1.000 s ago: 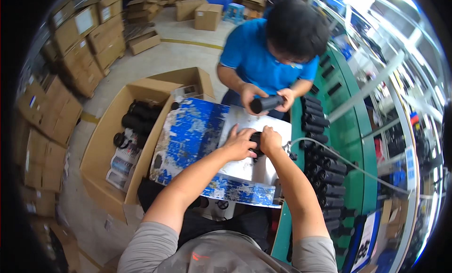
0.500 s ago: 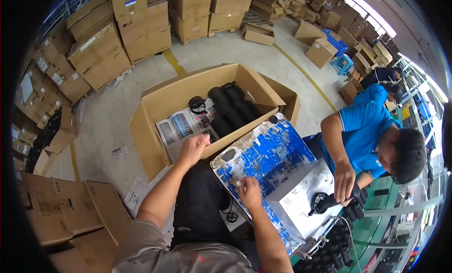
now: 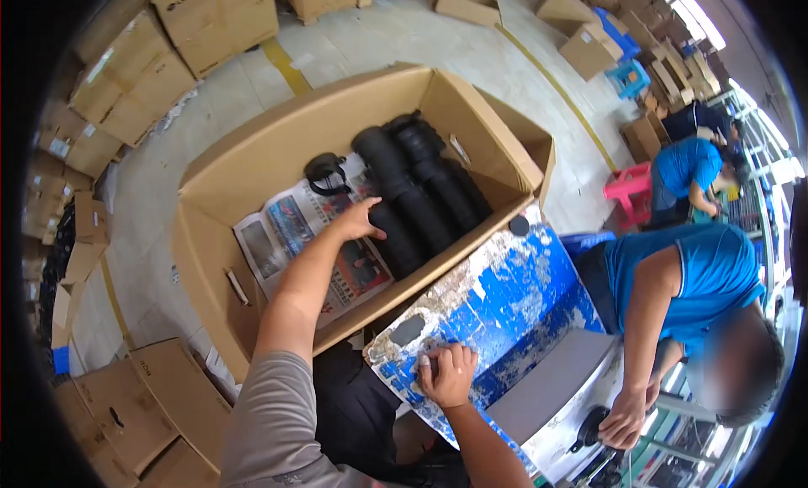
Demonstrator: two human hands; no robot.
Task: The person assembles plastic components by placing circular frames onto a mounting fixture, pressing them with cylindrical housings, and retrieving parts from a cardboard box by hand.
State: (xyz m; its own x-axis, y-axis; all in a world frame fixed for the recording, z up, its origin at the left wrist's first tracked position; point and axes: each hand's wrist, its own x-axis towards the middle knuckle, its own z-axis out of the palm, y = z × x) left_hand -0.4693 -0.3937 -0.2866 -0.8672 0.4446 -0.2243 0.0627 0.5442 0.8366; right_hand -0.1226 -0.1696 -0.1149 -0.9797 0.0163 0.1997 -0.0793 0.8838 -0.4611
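My left hand [image 3: 358,223] reaches down into a large open carton [image 3: 202,261], thumb and fingers apart. Beside its fingertips are rows of stacked black round plastic parts [image 3: 417,206], lying on their sides; whether the fingers touch them I cannot tell. One single black ring-shaped part [image 3: 326,175] rests farther back on newspaper [image 3: 290,223]. My right hand [image 3: 449,374] is closed, fingers curled, on a worn blue board [image 3: 497,298] with peeling paint. Anything inside those fingers is hidden or too small to name.
A co-worker in a blue shirt [image 3: 686,273] handles a black part [image 3: 592,426] at the grey-white box [image 3: 555,383] on my right. Farther off, another person [image 3: 688,168] works near a pink stool [image 3: 629,193]. Stacked cartons [image 3: 135,75] stand far left; more cartons [image 3: 139,404] are near left.
My left hand has moved from the carton's near edge into it, beside the black stacks. My right hand has curled lower onto the board. The view has shifted closer to the carton.
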